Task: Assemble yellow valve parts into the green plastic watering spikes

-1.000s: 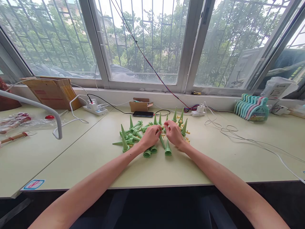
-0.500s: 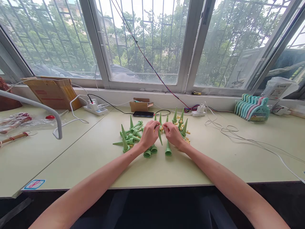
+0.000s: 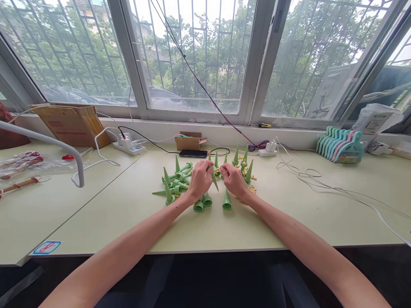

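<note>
My left hand (image 3: 201, 179) is closed around the top of a green plastic watering spike (image 3: 215, 181), whose pointed end slants downward. Close by on the right, my right hand (image 3: 236, 180) is pinched at the fingertips; whatever small piece it may hold is too small to make out. Under the right hand lies another green spike (image 3: 227, 202), its open threaded end toward me. Two more threaded ends (image 3: 198, 207) show below my left hand. Several green spikes (image 3: 169, 195) stand or lie to the left, and others stand among small yellow valve pieces (image 3: 253, 178) on the right.
Behind the spikes lie a black phone (image 3: 193, 153) and a small open cardboard box (image 3: 190, 140). Power strips (image 3: 131, 149) and loose white cables (image 3: 308, 173) run along the back. Pastel hangers (image 3: 340, 145) stand at right; a grey metal bar (image 3: 78, 171) rises at left.
The spike in my left hand has tilted a little and its tip sits slightly higher. My two hands' fingertips are slightly farther apart. The spikes on the table have stayed put.
</note>
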Available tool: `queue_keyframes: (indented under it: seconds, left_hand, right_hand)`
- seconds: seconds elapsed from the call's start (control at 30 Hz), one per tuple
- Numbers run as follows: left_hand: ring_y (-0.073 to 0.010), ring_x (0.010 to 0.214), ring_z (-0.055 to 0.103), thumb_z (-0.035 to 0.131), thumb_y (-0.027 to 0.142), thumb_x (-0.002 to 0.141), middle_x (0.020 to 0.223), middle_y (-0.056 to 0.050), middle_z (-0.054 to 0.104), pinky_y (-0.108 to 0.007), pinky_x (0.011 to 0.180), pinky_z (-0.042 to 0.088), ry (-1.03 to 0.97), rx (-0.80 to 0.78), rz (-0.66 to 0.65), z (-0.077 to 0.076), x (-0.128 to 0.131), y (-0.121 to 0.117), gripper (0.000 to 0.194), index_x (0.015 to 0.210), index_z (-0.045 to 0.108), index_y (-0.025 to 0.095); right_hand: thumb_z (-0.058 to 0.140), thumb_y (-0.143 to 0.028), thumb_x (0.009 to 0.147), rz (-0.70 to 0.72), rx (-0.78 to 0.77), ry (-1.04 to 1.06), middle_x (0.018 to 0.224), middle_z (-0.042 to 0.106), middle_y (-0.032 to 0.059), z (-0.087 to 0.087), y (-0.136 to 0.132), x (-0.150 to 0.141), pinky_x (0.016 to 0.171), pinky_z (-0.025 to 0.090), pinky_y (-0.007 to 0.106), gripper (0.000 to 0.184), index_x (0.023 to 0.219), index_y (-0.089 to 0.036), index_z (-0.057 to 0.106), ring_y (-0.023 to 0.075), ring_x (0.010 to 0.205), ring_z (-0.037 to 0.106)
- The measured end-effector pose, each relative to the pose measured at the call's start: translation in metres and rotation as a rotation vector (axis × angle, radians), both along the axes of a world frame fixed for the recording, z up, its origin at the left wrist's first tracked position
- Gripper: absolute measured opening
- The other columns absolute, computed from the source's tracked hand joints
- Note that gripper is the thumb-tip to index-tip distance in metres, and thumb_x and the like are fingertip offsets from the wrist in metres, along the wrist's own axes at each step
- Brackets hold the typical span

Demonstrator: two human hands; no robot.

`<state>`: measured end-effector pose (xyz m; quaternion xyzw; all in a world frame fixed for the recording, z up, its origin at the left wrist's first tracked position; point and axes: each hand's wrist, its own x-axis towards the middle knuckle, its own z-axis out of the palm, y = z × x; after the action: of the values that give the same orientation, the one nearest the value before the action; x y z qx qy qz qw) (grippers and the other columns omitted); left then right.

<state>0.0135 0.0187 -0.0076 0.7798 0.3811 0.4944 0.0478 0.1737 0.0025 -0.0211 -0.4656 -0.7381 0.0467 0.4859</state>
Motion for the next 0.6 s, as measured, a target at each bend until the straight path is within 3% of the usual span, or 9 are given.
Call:
queue_keyframes:
  seconds: [0.27, 0.6]
  left_hand:
    - [-0.0184, 0.086, 0.058, 0.046, 0.019, 0.093, 0.094, -0.006, 0.064, -0.030, 0.077, 0.046, -0.004, -0.005, -0.002, -0.0011, -0.0001, -0.0006, 0.014, 0.096, 0.060, 0.019]
    - [-0.0183, 0.085, 0.058, 0.047, 0.019, 0.094, 0.093, -0.006, 0.064, -0.030, 0.076, 0.046, -0.011, 0.030, -0.043, -0.0045, 0.0013, 0.0003, 0.013, 0.095, 0.060, 0.019]
  right_hand:
    - [0.035, -0.027, 0.098, -0.050, 0.024, 0.021, 0.076, 0.058, 0.0039, 0.0000, 0.0007, 0.0005, 0.066, 0.038, 0.027, 0.024, 0.085, -0.019, 0.054, 0.0168, 0.068, 0.051]
    - [0.035, -0.030, 0.098, 0.037, -0.021, 0.039, 0.072, 0.056, 0.0014, -0.0008, -0.0005, -0.0006, 0.063, 0.036, 0.025, 0.027, 0.081, -0.019, 0.053, 0.0146, 0.064, 0.048]
